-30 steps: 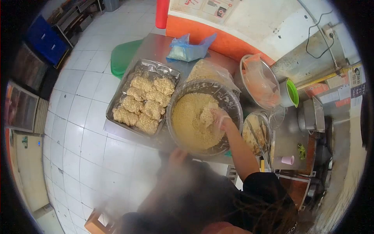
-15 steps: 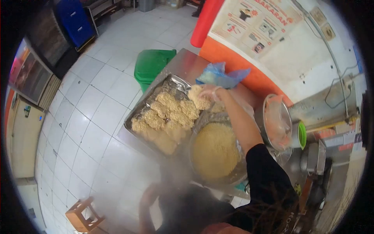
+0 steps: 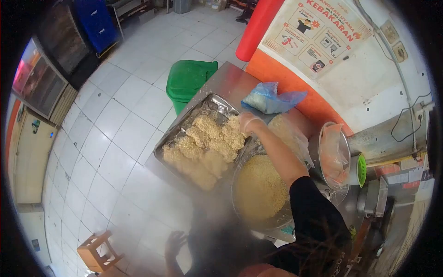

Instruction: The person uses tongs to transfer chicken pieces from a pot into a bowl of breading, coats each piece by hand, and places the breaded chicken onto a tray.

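Observation:
My right hand (image 3: 249, 123), in a thin clear glove, is at the upper right edge of a metal tray (image 3: 213, 98). Its fingers are curled on a pale crumb-coated piece (image 3: 234, 132); what the coating covers is hidden. Several more coated pieces (image 3: 205, 127) crowd the tray, the lower ones blurred by haze. Below my right forearm is a wide metal bowl (image 3: 236, 203) of yellowish crumbs (image 3: 263, 184). Low in the view, away from the tray, my left hand (image 3: 175, 243) hangs with its fingers apart, holding nothing.
A blue plastic bag (image 3: 274, 98) lies behind the tray. A clear bag (image 3: 288, 130) and a metal pot (image 3: 328, 152) stand to the right, beside a green basket (image 3: 361, 170). Beyond the table is a green bin (image 3: 191, 81); an orange stool (image 3: 99, 251) is on the floor.
My right hand has lowered the coated piece against the others at the tray's upper right. My left hand's fingers now show spread. The whole view has shifted slightly.

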Motion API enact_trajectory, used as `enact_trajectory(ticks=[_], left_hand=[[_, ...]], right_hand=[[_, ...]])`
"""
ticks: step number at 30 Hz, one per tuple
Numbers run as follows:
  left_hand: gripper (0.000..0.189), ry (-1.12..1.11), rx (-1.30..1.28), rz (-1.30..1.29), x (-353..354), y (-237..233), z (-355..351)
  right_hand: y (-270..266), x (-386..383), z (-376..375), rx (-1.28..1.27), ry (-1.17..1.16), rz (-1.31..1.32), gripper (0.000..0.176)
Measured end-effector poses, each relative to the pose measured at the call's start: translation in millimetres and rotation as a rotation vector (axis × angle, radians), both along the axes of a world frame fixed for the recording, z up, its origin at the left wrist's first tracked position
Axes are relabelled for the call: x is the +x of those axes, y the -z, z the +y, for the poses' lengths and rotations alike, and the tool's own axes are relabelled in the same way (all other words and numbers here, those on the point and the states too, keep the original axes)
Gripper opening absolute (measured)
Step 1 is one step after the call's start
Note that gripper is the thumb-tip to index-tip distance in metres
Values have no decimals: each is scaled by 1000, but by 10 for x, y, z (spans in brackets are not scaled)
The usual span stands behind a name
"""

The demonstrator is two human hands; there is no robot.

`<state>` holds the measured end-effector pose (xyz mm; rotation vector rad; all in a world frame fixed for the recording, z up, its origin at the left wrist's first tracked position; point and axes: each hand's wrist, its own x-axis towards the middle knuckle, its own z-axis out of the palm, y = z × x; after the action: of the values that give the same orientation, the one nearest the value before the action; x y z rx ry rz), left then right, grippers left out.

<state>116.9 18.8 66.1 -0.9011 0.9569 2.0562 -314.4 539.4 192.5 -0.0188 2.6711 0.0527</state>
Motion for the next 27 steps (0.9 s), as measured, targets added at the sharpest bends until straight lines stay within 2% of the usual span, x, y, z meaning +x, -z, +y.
enact_trajectory(ticks=[2,3,5,7,9,11,13,16,17,18,19,20,22,25,27], left_hand=[[36,-25,16,-37,-19,124,-10],[36,-33,22,-56,-35,169,-27],[46,86,-23,18,-86,216,-40],[53,176,-82,35,-101,270,-13],[54,245,-164,-4,-95,379,-19],[55,292,-233,-101,-46,628,-79],[56,409,-314,-162,-29,790,-120],[53,467,-383,-138,-128,729,-80],[52,503,-397,-114,-164,707,-2],[51,493,-327,15,-220,680,26],[47,540,-236,-99,-279,1126,-144],[47,608,-253,-67,-367,1034,-58],[44,644,-301,-79,-532,918,56],[39,734,-290,91,-697,872,74],[37,634,1,-11,-867,1088,-21]], right_hand=[[404,-40,205,10,22,-14,38],[-28,124,93,-93,52,28,37],[-1074,488,-235,-304,99,105,36],[-1213,759,48,-585,255,165,31],[-2056,1383,-88,-602,383,190,28],[-1946,2033,372,-400,217,321,39],[-2208,2825,413,-633,511,262,45],[-1987,3984,710,-230,869,276,60],[-1670,4496,869,-44,783,354,53],[-1200,5024,1064,148,689,417,46],[-1331,5151,979,194,838,212,60],[-1491,5261,871,253,956,-22,74],[-1468,5434,744,224,1025,15,68],[-1228,5697,896,197,1108,36,60],[-1139,5875,966,130,1128,108,60]])
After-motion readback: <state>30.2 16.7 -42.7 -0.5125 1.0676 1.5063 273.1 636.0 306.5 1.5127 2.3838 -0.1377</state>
